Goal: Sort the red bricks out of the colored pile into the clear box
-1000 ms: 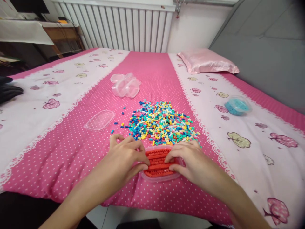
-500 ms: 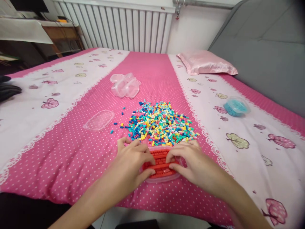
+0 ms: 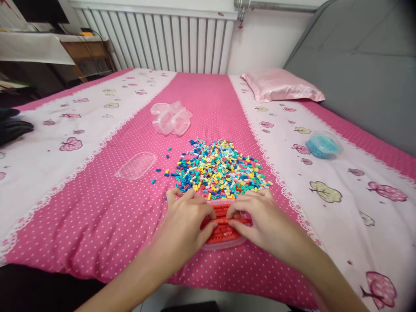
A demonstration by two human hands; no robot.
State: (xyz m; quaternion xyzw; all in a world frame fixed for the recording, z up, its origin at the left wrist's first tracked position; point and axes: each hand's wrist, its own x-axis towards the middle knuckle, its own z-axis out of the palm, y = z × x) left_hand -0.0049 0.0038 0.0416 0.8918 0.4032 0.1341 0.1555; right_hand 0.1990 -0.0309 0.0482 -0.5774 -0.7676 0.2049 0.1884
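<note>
My left hand [image 3: 188, 216] and my right hand [image 3: 258, 212] each pinch one end of a long, narrow red strip of toy bricks [image 3: 222, 221]. The strip lies crosswise over a clear plastic container [image 3: 224, 247] at the front of the bed. Inside that container, more rows of red toy bricks [image 3: 225, 235] show below and behind the strip. Just beyond my fingertips spreads a heap of small toy bricks [image 3: 221, 167] in blue, yellow, white, green and some red. My fingers hide the strip's ends and the container's sides.
A clear lid [image 3: 138, 166] lies left of the heap. Several clear containers [image 3: 171, 119] are piled behind it. A container of blue pieces [image 3: 323, 145] stands at right. Farther back are a pink pillow [image 3: 281, 85] and, at left, a black glove [image 3: 14, 125].
The red strip has risen slightly from among the red bricks, held between both hands. My left hand has shifted a little to the right.
</note>
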